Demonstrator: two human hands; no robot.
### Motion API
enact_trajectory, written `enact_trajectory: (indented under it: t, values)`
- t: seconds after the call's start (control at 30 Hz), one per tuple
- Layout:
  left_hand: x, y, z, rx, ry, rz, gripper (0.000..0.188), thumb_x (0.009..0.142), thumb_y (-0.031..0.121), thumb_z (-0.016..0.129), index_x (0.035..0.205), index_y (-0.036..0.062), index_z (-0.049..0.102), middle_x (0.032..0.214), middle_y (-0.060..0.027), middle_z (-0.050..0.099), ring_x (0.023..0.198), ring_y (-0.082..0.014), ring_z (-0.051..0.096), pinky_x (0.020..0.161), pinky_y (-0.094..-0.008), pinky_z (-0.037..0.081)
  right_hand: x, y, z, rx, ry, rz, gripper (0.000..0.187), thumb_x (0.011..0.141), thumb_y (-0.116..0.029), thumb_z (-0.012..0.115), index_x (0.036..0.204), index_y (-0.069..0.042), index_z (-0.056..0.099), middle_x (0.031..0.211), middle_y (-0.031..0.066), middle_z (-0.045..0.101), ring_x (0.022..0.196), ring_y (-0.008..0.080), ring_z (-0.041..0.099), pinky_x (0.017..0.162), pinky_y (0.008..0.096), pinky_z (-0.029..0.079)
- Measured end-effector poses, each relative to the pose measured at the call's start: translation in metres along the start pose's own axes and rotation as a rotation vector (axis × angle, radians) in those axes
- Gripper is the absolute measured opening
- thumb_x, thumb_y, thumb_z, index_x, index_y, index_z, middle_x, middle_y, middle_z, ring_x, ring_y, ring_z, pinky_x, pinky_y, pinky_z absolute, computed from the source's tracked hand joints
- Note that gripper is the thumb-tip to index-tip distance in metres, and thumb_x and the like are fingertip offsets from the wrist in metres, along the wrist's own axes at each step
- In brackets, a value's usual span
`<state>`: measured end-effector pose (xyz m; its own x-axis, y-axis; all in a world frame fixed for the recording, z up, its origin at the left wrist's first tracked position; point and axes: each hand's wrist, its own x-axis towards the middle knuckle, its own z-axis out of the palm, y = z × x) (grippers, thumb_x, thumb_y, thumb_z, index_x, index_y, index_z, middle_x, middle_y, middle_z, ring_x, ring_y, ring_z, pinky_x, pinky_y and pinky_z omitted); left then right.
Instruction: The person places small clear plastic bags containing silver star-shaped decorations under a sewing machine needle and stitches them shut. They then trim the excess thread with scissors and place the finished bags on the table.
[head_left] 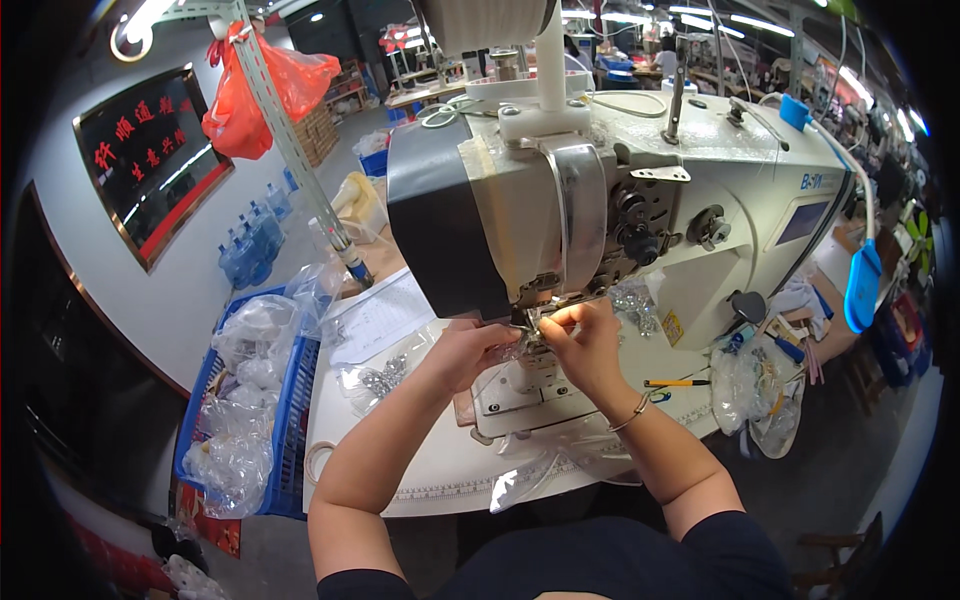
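Both my hands meet under the head of a white industrial sewing machine (pixel 520 180), close to its needle and presser foot. My left hand (pixel 474 352) comes in from the left, with thumb and fingers pinched at a small clear piece beside the needle area. From the right, my right hand (pixel 585 340) pinches close to the presser foot, its fingertips touching or nearly touching the metal parts. What lies between the right fingertips is too small to make out. Beneath my hands is the machine's metal base plate (pixel 535 395).
A blue crate (pixel 290 420) of clear plastic bags stands left of the white table (pixel 350 470). Small shiny parts in clear bags (pixel 375 382) lie near my left hand. To the right are a yellow pen (pixel 677 382) and a bag of tools and scraps (pixel 755 385). A blue-handled device (pixel 863 285) hangs at the right.
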<state>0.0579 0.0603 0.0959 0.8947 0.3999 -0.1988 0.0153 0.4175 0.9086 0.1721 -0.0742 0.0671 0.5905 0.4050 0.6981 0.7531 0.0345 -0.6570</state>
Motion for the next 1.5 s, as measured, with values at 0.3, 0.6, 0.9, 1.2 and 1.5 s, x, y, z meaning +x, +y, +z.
enact_trajectory:
  t: [0.3, 0.6, 0.9, 1.2, 1.5]
  values:
    - [-0.004, 0.016, 0.003, 0.097, -0.061, -0.045, 0.028, 0.082, -0.003, 0.059, 0.110, -0.0024, 0.055, 0.102, -0.0110, 0.060, 0.092, -0.0188, 0.061, 0.083, -0.0304, 0.052, 0.001, 0.005, -0.002, -0.098, -0.031, -0.034, 0.011, 0.071, -0.017, 0.066, 0.065, -0.008, 0.062, 0.069, 0.0039, 0.057, 0.078, 0.0241, 0.049, 0.073, 0.0376, 0.035]
    - [0.002, 0.017, -0.009, 0.118, -0.065, -0.102, 0.026, 0.083, -0.003, 0.060, 0.108, -0.0058, 0.056, 0.099, -0.0123, 0.061, 0.093, -0.0210, 0.062, 0.086, -0.0306, 0.051, 0.003, 0.008, -0.003, -0.110, -0.053, -0.042, 0.009, 0.071, -0.017, 0.066, 0.067, -0.009, 0.063, 0.070, 0.0044, 0.057, 0.078, 0.0262, 0.050, 0.074, 0.0395, 0.035]
    - [0.000, 0.012, -0.010, 0.052, 0.032, -0.108, 0.024, 0.079, -0.005, 0.061, 0.102, -0.0065, 0.057, 0.099, -0.0124, 0.061, 0.091, -0.0194, 0.062, 0.087, -0.0300, 0.048, 0.001, 0.012, -0.010, 0.013, -0.156, 0.076, 0.008, 0.073, -0.015, 0.067, 0.075, -0.007, 0.066, 0.079, 0.0071, 0.059, 0.086, 0.0232, 0.047, 0.079, 0.0335, 0.037]
    - [0.002, 0.011, -0.005, 0.071, 0.046, -0.080, 0.026, 0.079, -0.007, 0.058, 0.105, -0.0063, 0.055, 0.101, -0.0128, 0.059, 0.094, -0.0207, 0.061, 0.091, -0.0319, 0.047, 0.000, 0.013, -0.008, -0.005, -0.119, 0.076, 0.011, 0.073, -0.016, 0.066, 0.077, -0.006, 0.066, 0.082, 0.0104, 0.059, 0.086, 0.0234, 0.046, 0.078, 0.0332, 0.037]
    - [0.003, 0.015, -0.006, 0.126, 0.036, -0.069, 0.026, 0.082, -0.005, 0.056, 0.108, -0.0065, 0.054, 0.105, -0.0131, 0.059, 0.097, -0.0216, 0.060, 0.092, -0.0325, 0.048, 0.001, 0.019, -0.001, -0.015, -0.086, 0.039, 0.011, 0.073, -0.016, 0.066, 0.071, -0.005, 0.065, 0.074, 0.0090, 0.059, 0.081, 0.0233, 0.047, 0.073, 0.0336, 0.037]
